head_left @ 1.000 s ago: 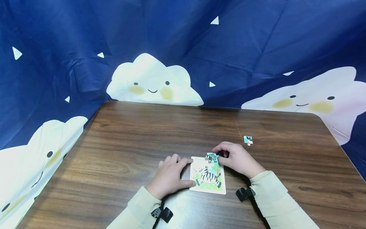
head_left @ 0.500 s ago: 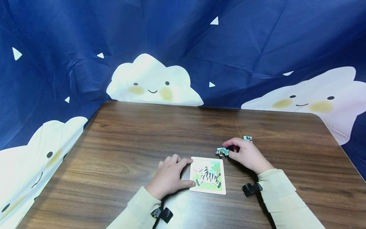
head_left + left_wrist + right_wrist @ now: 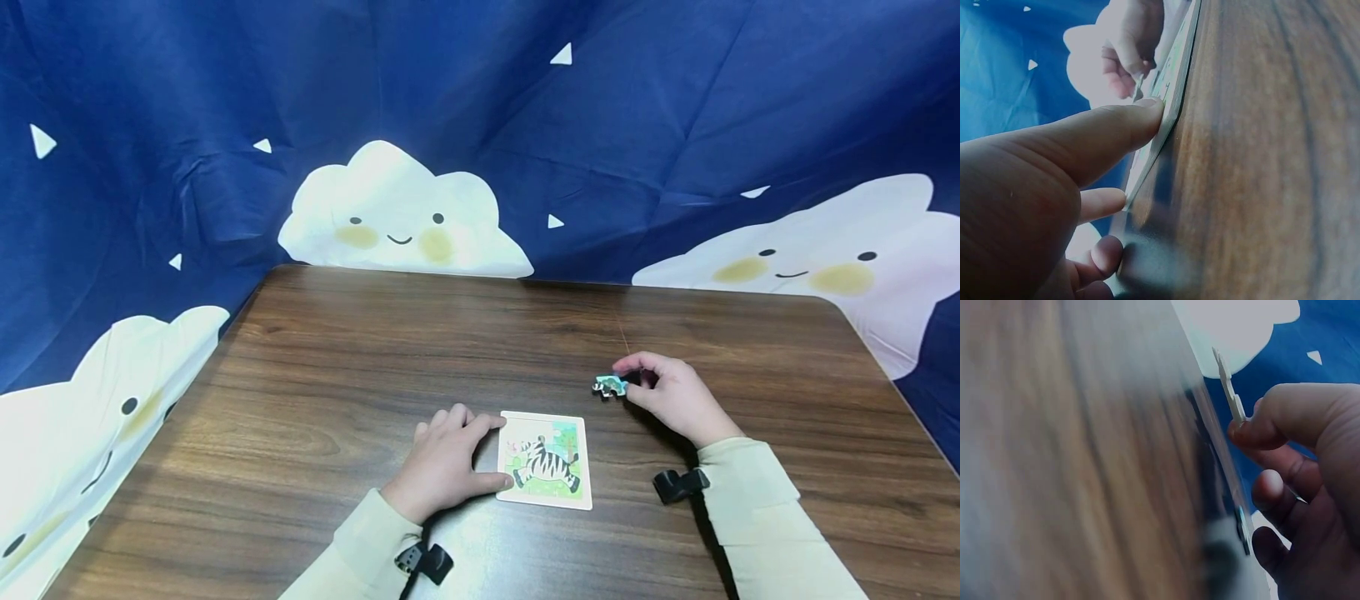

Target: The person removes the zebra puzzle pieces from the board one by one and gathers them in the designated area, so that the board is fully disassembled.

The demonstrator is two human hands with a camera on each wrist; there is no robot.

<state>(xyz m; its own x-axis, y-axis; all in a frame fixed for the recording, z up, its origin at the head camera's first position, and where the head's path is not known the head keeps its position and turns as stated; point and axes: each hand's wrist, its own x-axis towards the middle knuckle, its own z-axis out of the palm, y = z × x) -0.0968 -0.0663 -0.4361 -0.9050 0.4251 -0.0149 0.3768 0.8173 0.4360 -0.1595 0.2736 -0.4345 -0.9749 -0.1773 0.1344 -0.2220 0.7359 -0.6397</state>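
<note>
shifted from over the far right corner of the zebra puzzle board [image 3: 531, 427], the right hand [image 3: 671, 396] and its jigsaw piece [image 3: 611, 386] are now clear of it, beyond that corner and to its right; the board has stayed put. thumb and forefinger pinch the piece at its right end. its long axis runs roughly left to right, the black-and-white end pointing left and the turquoise end towards the hand; the right wrist view shows it edge-on and tilted. on the near-square board the printed zebra faces left, hooves towards the near edge. the left hand [image 3: 446, 462] is spread wide at the board's left side, thumb on the near left corner, forefinger at the far left one. a second piece [image 3: 1243, 530] lies on the wooden tabletop [image 3: 420, 350], farther from the board. past the board's far side hangs a cloud-printed blue cloth [image 3: 450, 75].
</note>
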